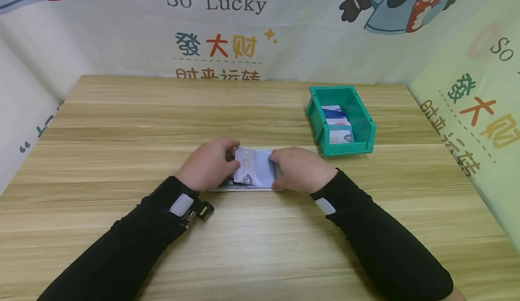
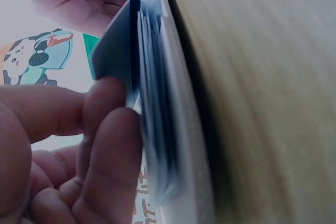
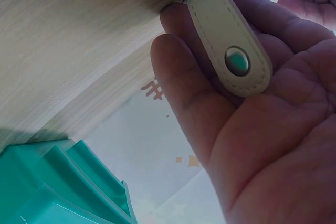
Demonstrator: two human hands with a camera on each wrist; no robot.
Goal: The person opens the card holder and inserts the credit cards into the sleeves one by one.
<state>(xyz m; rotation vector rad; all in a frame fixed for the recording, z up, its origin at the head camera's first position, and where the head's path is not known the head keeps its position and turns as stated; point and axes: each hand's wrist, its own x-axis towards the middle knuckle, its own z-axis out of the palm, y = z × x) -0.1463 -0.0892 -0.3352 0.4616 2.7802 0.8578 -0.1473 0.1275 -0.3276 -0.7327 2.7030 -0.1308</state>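
Note:
Between the hands lies a cream-coloured card holder (image 1: 260, 189), its pockets a stack of leaves seen edge-on in the left wrist view. A pale card (image 1: 245, 168) rests on its upper side, tilted away from the leaves (image 2: 155, 77) at one edge. My left hand (image 1: 209, 164) pinches that card at its left edge between thumb and fingers. At the other end, my right hand (image 1: 304, 170) grips the holder. Its snap strap (image 3: 226, 35), with a round metal stud (image 3: 237, 61), sticks out past the right fingers and over the palm.
A green bin (image 1: 369, 141) stands behind the right hand, with several cards (image 1: 340, 136) lying inside. Under everything is a wooden table (image 1: 260, 247). A printed cloth (image 1: 300, 57) hangs along the back and sides.

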